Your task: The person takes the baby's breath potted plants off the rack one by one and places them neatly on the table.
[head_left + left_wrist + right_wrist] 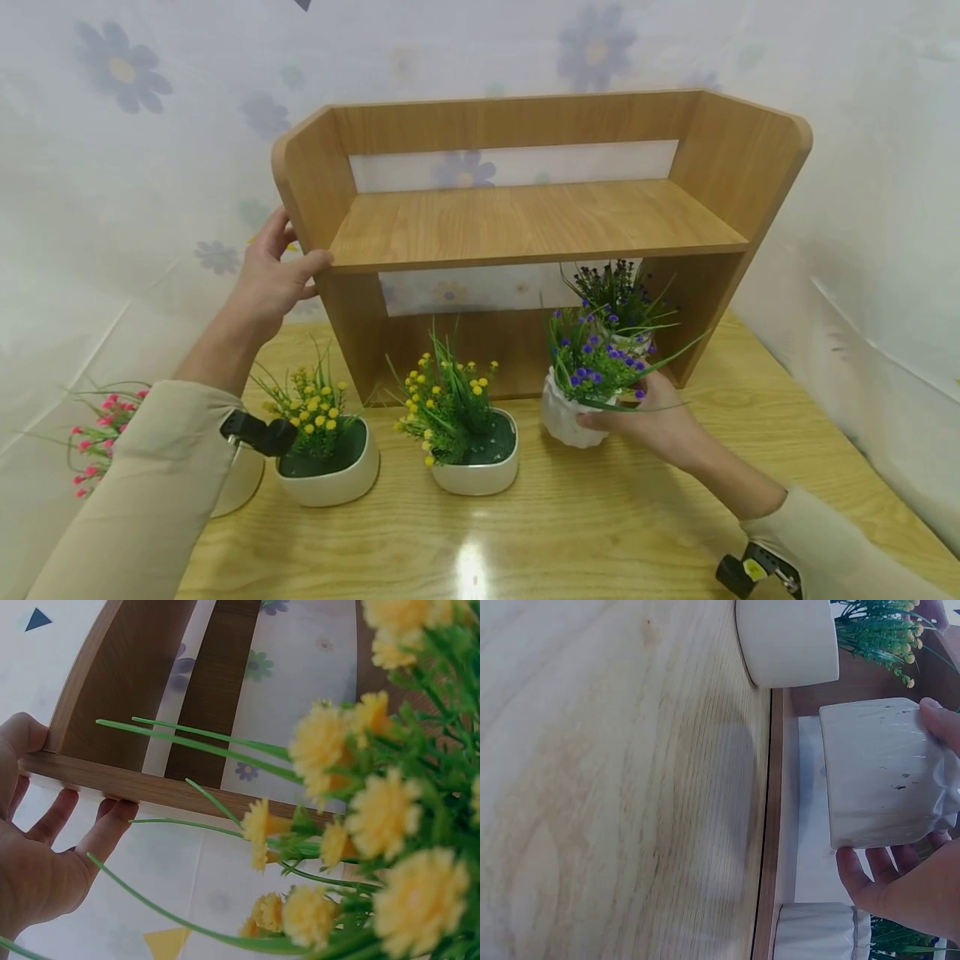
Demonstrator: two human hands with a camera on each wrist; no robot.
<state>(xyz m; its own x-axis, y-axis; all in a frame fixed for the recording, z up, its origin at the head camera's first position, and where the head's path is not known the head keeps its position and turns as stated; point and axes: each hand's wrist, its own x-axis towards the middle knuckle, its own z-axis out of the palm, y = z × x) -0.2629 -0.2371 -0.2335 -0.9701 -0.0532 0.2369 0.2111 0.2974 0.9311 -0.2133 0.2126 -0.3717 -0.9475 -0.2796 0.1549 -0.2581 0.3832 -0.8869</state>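
Observation:
A wooden two-tier shelf (pixel 525 221) stands at the back of the table. My left hand (pixel 272 271) grips its left side panel near the middle board, thumb in front and fingers behind. In the left wrist view that hand (pixel 56 855) holds the panel's edge. My right hand (pixel 660 421) holds a white pot with purple flowers (pixel 573 412) in front of the lower tier's right part. The right wrist view shows this white pot (pixel 881 772) lifted off the table between thumb and fingers. Another pot with dark purple flowers (pixel 615 292) stands inside the lower tier at right.
Two white pots with yellow flowers, a left one (pixel 330 487) and a middle one (pixel 476 477), stand on the table (pixel 570 533) before the shelf. A pot with pink flowers (pixel 112 412) is partly hidden by my left sleeve. A patterned curtain (pixel 480 50) hangs behind.

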